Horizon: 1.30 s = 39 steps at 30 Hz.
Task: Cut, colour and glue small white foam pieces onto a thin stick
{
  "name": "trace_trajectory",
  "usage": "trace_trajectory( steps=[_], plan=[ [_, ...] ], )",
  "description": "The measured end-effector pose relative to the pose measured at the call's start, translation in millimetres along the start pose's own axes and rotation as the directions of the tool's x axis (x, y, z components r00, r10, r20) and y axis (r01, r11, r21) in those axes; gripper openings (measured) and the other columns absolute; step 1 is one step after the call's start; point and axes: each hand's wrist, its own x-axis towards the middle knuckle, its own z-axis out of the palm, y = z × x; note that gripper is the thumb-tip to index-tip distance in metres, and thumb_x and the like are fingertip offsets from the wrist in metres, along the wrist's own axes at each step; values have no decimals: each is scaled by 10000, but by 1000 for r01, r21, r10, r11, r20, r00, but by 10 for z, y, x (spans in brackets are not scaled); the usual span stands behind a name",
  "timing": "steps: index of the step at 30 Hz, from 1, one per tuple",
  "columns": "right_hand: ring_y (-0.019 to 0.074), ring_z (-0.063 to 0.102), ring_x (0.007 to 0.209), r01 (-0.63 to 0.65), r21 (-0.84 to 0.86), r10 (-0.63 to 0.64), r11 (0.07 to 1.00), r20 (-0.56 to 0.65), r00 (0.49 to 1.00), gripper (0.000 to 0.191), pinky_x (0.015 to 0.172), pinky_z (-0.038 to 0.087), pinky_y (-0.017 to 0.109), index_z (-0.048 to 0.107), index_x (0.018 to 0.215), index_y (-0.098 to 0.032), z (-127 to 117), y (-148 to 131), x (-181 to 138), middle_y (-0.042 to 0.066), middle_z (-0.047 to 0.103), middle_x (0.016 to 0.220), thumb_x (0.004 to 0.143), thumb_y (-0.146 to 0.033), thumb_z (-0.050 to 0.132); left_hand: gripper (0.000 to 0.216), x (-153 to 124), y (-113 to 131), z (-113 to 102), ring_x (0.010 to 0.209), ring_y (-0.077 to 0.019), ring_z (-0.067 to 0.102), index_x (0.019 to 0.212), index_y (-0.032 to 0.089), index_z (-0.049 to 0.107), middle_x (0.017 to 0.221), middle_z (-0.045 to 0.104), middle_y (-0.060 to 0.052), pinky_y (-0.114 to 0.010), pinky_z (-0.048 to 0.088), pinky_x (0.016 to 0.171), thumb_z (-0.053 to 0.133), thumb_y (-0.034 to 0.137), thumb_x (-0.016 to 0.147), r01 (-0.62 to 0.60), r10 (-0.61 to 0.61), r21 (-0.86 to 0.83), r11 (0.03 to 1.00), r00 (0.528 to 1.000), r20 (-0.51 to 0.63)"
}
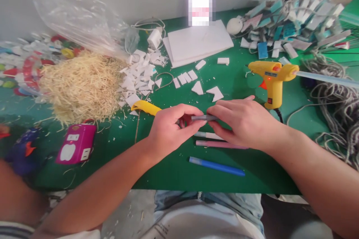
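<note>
Left hand and right hand pinch a slim grey plastic-looking tube, its long axis running sideways between them

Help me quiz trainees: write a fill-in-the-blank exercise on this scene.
The left hand and right hand hold a slim ____ pen-shaped piece.
A slim pink stick lies between the slim white stick and the ____ one.
A translucent rod protrudes from a ____ plastic glue gun.
A pale shredded pile is on the person's ____ side.
Missing words: grey; blue; yellow; left.
</note>
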Motion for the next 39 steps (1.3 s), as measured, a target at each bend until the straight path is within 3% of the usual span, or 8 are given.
trace_trajectory(
  steps=[7, 14, 17, 20, 23, 27, 34, 39],
  plan=[
    [123, 421, 462, -27, -80, 26, 996, -19, 999, 422, 480, 234, 277, 594, 697, -184, 40, -14, 1, -14, 505, 511, 1035, -371, 423, 249, 11, 34, 49, 548, -144, 683, 807, 178, 721, 616, 710, 0, -246, 585, 535, 845, 388, 759, 345, -319, -387, 855, 939, 131],
    [115, 369, 434, -157, -97, 159, 983, 17, 987, 570, 458, 166, 263, 558, 624, -193, 118, -13, 27, -9, 459, 469, 1043, -519, 353, 224, 30, 43, 22, 545, -152, 698, 781, 181, 717, 604, 712, 8, -277, 614, 574, 852, 357, 747, 353, -344, -460, 815, 933, 107],
    [108, 351, 425, -202, -81, 201, 976, -27, 979, 552, 453, 189, 252, 510, 591, -206, 130, 12, 58, -21, 428, 458, 1007, -558, 424, 135, 22, 39, -30, 587, -140, 711, 820, 188, 725, 673, 743, 7, -249, 605, 591, 799, 300, 806, 244, -262, -332, 911, 965, -9],
    [112, 380, 437, -315, -60, 308, 947, -100, 946, 401, 453, 227, 255, 523, 627, -215, 121, 75, 75, -23, 470, 486, 915, -491, 565, 37, 35, -16, -96, 661, -120, 709, 860, 205, 712, 789, 771, 6, -194, 538, 548, 730, 237, 860, 23, -20, 21, 1000, 992, -127],
    [137, 462, 473, -445, -8, 436, 896, -180, 882, 130, 461, 303, 264, 611, 744, -216, 114, 172, 48, -9, 564, 551, 843, -286, 564, 48, 55, -99, -126, 646, -112, 668, 853, 210, 671, 788, 758, 15, -209, 491, 559, 666, 176, 886, -193, 209, 345, 919, 978, -10],
    [182, 603, 597, -483, 19, 466, 875, -297, 833, 178, 538, 415, 295, 697, 894, -225, 123, 251, -8, 32, 701, 708, 857, -190, 526, 146, 55, -163, -97, 738, -151, 679, 805, 201, 607, 772, 753, 8, -281, 508, 712, 595, 93, 903, -454, 410, 497, 740, 889, 202],
    [205, 608, 588, -744, -143, 744, 652, -67, 665, 328, 496, 322, 272, 709, 893, -226, 134, 189, 97, 18, 683, 665, 755, -520, 750, 225, 55, -203, -93, 804, -200, 668, 743, 192, 548, 825, 753, -38, -313, 511, 705, 674, 237, 923, -482, 386, 516, 708, 876, 288],
    [233, 638, 653, -774, -227, 805, 591, 97, 586, 304, 502, 307, 277, 713, 896, -224, 106, 190, 195, 50, 739, 774, 759, -494, 744, 82, 93, -255, -93, 814, -204, 657, 902, 150, 662, 863, 749, -50, -311, 537, 724, 701, 219, 921, -488, 399, 486, 725, 873, 281]
  ],
)
